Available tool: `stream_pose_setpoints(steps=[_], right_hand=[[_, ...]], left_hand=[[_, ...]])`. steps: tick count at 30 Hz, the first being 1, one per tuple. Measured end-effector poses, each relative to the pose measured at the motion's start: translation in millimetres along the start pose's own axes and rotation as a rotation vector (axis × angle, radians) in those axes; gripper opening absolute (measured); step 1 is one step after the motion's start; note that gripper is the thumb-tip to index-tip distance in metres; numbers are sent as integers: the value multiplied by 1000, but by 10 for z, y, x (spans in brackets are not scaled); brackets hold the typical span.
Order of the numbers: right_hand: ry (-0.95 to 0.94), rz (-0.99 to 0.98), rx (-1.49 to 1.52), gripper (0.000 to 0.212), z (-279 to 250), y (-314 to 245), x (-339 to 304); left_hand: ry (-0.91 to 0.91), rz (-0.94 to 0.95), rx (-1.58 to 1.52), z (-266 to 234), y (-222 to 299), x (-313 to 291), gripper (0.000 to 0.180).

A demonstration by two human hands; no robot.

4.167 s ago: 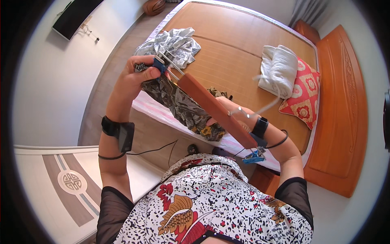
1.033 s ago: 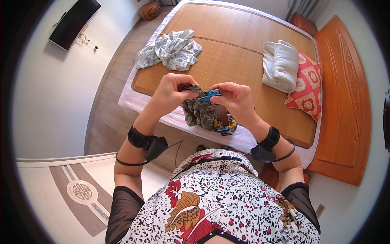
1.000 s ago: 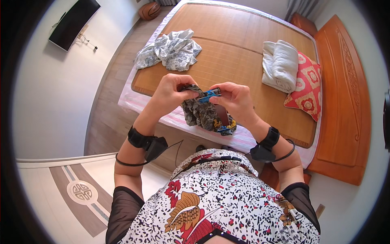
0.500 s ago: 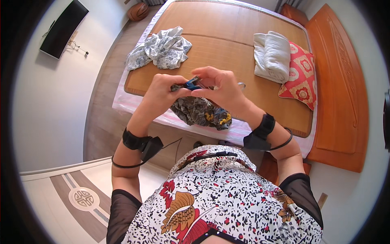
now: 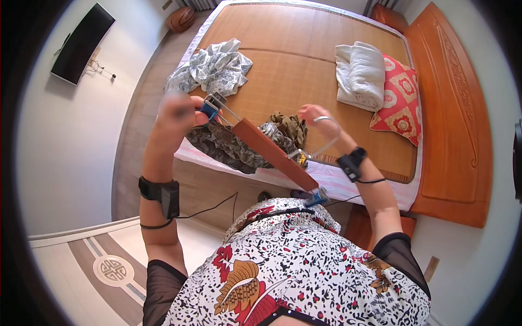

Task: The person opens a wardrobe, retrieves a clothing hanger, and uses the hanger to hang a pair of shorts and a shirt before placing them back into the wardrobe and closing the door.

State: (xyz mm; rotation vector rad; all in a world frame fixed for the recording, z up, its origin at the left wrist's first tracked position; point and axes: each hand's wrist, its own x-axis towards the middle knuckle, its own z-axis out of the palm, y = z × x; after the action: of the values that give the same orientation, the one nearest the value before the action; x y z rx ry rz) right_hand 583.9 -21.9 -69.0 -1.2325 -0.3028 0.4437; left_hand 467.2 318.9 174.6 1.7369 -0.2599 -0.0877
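A wooden clip hanger (image 5: 274, 154) slants down to the right in front of me. My left hand (image 5: 179, 114), partly blurred, is closed on the hanger's blue-and-metal clip (image 5: 212, 106) at its upper end. A second blue clip (image 5: 316, 198) hangs at the lower end, near my waist. My right hand (image 5: 321, 119) is behind the curved metal hook (image 5: 336, 138), fingers loosely bent and somewhat smeared, with no visible grip on it. Beneath the hanger, a dark patterned garment (image 5: 228, 149) lies crumpled along the bed's near edge, beside brown-green cloth (image 5: 291, 129).
A crumpled white-and-grey cloth (image 5: 220, 68) lies on the bed mat (image 5: 283, 70) at the left. A rolled white towel (image 5: 361, 76) and a red patterned pillow (image 5: 401, 92) sit by the wooden headboard (image 5: 451, 119). Dark cables trail from both wrist bands.
The hanger has swung into plain view, its clip end raised left in my left hand. My right hand has moved away from the left one, to the right. The dark garment lies spread further left.
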Motion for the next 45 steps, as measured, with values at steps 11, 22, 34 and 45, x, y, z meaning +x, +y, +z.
stream_pose_setpoints(steps=[11, 22, 34, 45], right_hand=[[-219, 399, 209, 24, 673, -82, 206], [39, -49, 60, 12, 549, -1044, -130], [73, -22, -135, 12, 567, -1314, -119], [-37, -221, -459, 22, 659, -1427, -188]], left_hand=[[87, -50, -272, -280, -157, 11, 29], [518, -134, -756, -467, -1238, -448, 33], [564, -191, -900, -377, -1678, -460, 34], [573, -189, -923, -422, -1726, -530, 32]])
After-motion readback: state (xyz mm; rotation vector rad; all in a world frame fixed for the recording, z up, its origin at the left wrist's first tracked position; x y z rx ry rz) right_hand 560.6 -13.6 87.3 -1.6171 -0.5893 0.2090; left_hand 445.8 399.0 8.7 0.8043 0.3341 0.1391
